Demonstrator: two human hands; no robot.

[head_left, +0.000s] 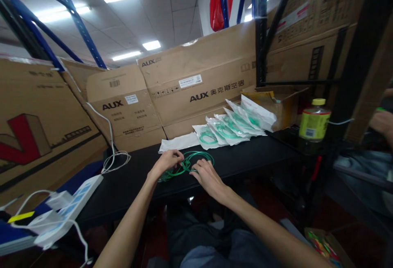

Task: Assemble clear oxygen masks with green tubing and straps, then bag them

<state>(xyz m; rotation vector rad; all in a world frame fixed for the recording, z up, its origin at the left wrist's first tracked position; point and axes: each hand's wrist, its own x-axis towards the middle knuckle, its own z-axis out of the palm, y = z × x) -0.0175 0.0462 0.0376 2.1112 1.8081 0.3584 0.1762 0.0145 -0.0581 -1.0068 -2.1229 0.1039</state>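
Note:
A coil of thin green tubing [199,153] lies on the black table between my two hands. My left hand [168,161] is closed at the coil's left side, fingers pinched on the tubing near where strands bunch together. From the right, my right hand [208,174] reaches over the coil's near edge, its curled fingers gripping the tubing; the fingertips are partly hidden. Below my left hand, more green loops and what looks like clear plastic rest on the table. Just behind the coil lies a flat white pouch [179,142].
Several clear-and-white pouches holding green tubing [229,131] lean in a row at the back. Large cardboard boxes [202,75] wall the table. A yellow-labelled bottle [315,122] stands right; a white power strip [72,210] with cords lies left. Another person's hand [382,120] shows far right.

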